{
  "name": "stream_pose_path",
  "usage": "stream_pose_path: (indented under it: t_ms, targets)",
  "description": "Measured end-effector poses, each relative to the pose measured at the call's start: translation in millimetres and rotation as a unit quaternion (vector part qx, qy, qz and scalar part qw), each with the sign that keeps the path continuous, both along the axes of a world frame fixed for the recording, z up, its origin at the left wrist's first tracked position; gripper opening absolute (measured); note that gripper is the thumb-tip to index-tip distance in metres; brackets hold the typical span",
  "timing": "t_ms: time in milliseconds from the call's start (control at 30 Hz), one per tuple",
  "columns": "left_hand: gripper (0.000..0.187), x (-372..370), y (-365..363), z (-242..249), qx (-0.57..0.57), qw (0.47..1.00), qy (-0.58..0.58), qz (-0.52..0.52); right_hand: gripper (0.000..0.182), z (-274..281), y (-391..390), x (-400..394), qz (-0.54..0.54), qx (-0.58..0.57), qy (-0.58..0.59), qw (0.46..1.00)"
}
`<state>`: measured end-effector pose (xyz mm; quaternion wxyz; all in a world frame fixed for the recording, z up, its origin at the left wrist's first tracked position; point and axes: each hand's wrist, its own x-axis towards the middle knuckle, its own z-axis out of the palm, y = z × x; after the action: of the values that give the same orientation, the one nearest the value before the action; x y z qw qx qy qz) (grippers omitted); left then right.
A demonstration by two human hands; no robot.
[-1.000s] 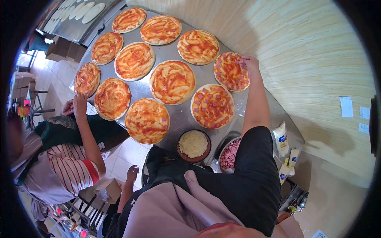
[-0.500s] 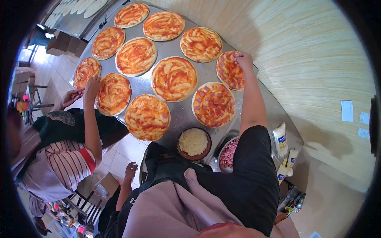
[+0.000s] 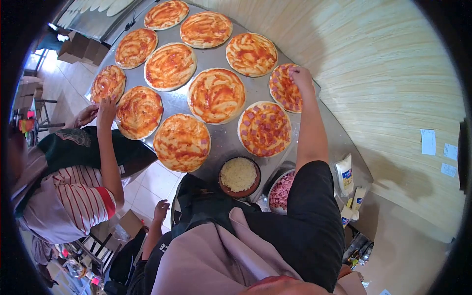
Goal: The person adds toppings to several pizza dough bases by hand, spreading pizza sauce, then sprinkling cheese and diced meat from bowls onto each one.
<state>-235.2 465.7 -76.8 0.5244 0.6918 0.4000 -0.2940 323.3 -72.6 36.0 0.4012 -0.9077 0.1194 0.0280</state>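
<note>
My right hand (image 3: pixel 301 77) is over the far-right pizza base (image 3: pixel 284 91), fingers bent together at the tips around diced ham, largely hidden by the hand. That base has tomato sauce and ham cubes on it. Closer to me, another sauced pizza (image 3: pixel 264 129) is dotted with ham cubes. A metal bowl of diced ham (image 3: pixel 281 193) stands below my right arm, partly covered by my sleeve. Beside it is a brown bowl of grated cheese (image 3: pixel 239 175). My left hand (image 3: pixel 161 210) hangs low beside my body, away from the table, loosely open and holding nothing.
Several sauced bases, including one in the middle (image 3: pixel 216 96), cover the metal table (image 3: pixel 231 142). A co-worker's hands (image 3: pixel 101 115) are at the leftmost base (image 3: pixel 108 83). Packets (image 3: pixel 345 177) stand at the right edge, by the wall (image 3: pixel 383 88).
My right hand stays over the far-right pizza, its fingers shifted slightly. The co-worker's near hand has moved left and slightly down. The view has tilted a little.
</note>
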Motion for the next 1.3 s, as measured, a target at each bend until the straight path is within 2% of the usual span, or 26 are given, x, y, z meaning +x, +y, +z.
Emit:
stream_pose_path:
  t_ms: [133,200,333,400,433,467,500,533,600,833,900,933,1000,1033,1100,1133,1200,1233,1300]
  targets:
    - [0.033,5.8,-4.0,2.5,0.001,1.000,0.011,-0.013,0.008,0.5,11.5,-7.3,-0.010,0.009,0.005,1.000]
    - [0.032,6.4,-2.6,1.5,0.035,0.998,0.000,-0.050,0.013,-3.1,12.2,-10.1,0.077,-0.151,-0.063,0.983]
    - [0.032,6.8,-2.2,4.4,0.030,0.999,-0.008,-0.024,0.013,-11.2,5.8,-9.1,0.090,-0.230,-0.096,0.964]
    - [0.032,4.1,2.3,1.4,0.027,0.999,-0.017,-0.020,0.013,-13.5,1.8,-3.7,-0.043,-0.035,-0.066,0.996]
    - [0.031,2.5,5.1,-0.5,0.026,0.999,-0.024,-0.034,0.013,-8.0,1.7,-6.7,-0.042,-0.036,-0.066,0.996]
    - [0.031,-0.4,5.3,-2.5,0.025,0.999,-0.023,-0.034,0.012,-0.7,-2.2,-12.4,-0.070,0.133,-0.020,0.988]
    - [0.031,-0.9,4.2,-0.6,0.028,0.999,-0.010,-0.028,0.013,6.8,-4.0,-18.8,-0.096,0.298,0.027,0.949]
    - [0.031,-0.7,2.3,0.6,0.031,0.999,0.003,-0.022,0.013,11.7,-4.9,-23.4,-0.095,0.296,0.027,0.950]
    - [0.031,-1.2,-0.1,0.8,0.018,1.000,0.004,-0.015,0.018,20.1,-6.9,-30.6,-0.107,0.383,0.066,0.915]
    - [0.034,9.7,-2.6,5.9,0.010,1.000,0.005,-0.029,0.013,22.2,-5.1,-41.9,-0.097,0.397,0.069,0.910]
    - [0.034,16.8,-4.6,9.9,0.010,1.000,0.005,-0.026,0.012,18.5,1.7,-41.5,-0.069,0.274,0.058,0.957]
    - [0.034,18.6,-5.2,10.9,0.011,1.000,0.005,-0.023,0.012,18.1,6.4,-42.5,-0.068,0.274,0.058,0.958]
    - [0.034,18.6,-5.2,11.1,0.010,1.000,-0.004,-0.022,0.016,14.5,14.2,-43.2,-0.050,0.107,0.050,0.992]
    - [0.035,17.8,-4.3,9.8,0.010,1.000,-0.009,-0.028,0.016,9.1,14.5,-42.0,-0.049,0.108,0.051,0.992]
    - [0.035,14.5,-2.3,5.6,0.009,0.999,-0.013,-0.034,0.007,5.8,22.2,-41.7,0.052,-0.046,0.001,0.998]
    - [0.035,11.2,-1.3,2.6,0.007,1.000,-0.011,-0.026,0.007,8.3,25.4,-44.6,0.053,-0.046,0.002,0.998]
    - [0.035,5.3,1.3,-1.5,0.005,1.000,-0.008,-0.017,0.009,12.8,30.9,-52.0,0.089,-0.209,-0.077,0.971]
    - [0.035,2.7,2.9,-2.5,0.012,1.000,-0.015,-0.023,0.009,5.9,27.2,-51.6,0.090,-0.209,-0.075,0.971]
    - [0.035,-0.7,4.6,-2.5,0.019,0.999,-0.020,-0.027,0.014,-2.2,18.1,-49.5,0.052,-0.123,-0.101,0.986]
